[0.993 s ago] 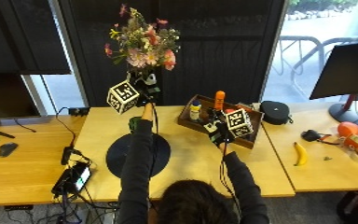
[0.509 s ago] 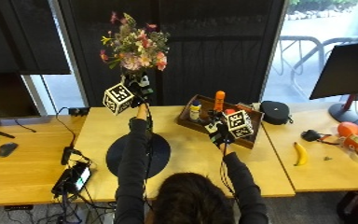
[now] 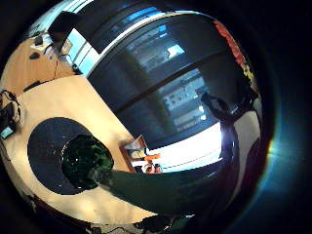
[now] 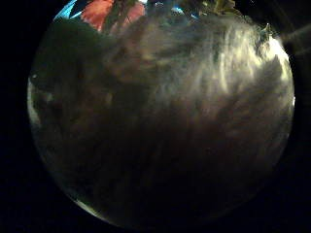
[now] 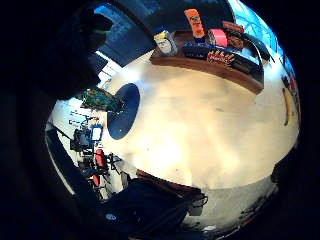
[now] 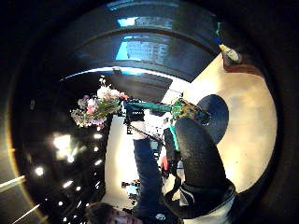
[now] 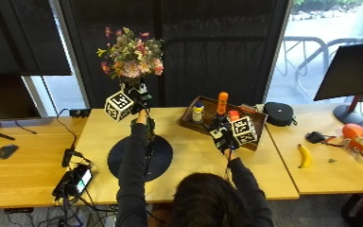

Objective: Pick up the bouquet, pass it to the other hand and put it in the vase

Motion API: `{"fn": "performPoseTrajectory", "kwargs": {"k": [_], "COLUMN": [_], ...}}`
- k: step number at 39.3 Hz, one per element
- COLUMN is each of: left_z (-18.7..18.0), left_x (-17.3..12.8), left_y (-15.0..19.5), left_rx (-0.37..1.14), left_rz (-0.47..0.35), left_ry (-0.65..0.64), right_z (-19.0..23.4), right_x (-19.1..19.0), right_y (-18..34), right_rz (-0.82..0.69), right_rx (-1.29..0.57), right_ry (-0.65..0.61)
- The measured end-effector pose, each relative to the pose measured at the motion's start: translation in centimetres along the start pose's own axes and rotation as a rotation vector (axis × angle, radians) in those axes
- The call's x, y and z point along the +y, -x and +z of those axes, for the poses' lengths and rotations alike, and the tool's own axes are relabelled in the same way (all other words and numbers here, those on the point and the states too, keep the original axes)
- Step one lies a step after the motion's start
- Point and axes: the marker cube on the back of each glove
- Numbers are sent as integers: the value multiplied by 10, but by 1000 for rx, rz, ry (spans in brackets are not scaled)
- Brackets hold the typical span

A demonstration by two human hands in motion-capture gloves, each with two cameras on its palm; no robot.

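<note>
Left hand is reaching up in the upper left of the outside view, fingers wrapped around the stems of the bouquet of pink, red and yellow flowers with green leaves. Bouquet is hanging upright in the air, well above the table, blooms in front of the dark window panel. In the right thumb side palm view the same bouquet is showing with its green stems running from the gloved hand toward the vase.

Green glass vase is sitting on the round dark mat on the light wooden table, left of centre in the outside view. In that view the left forearm is covering most of the vase. Stem ends are looking close to the vase mouth in the right thumb side palm view; can't tell whether they are inside it.

Right hand is hovering at centre frame, just in front of the brown wooden tray of bottles, holding nothing. Fingers are mostly hidden there, so I can't tell whether they are curled or relaxed.

Yellow banana is lying on the table at the right.
</note>
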Motion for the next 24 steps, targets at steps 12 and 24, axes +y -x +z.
{"fn": "performPoseTrajectory", "kwargs": {"k": [12, 24], "left_z": [-20, -120], "left_x": [40, 88], "left_y": [109, 201], "left_rx": [-221, -594], "left_rz": [-176, -277], "left_ry": [587, 885], "right_z": [-3, -10], "right_x": [4, 15], "right_y": [-36, -92], "right_rz": [21, 3], "right_rx": [-37, -90], "right_ry": [8, -28]}}
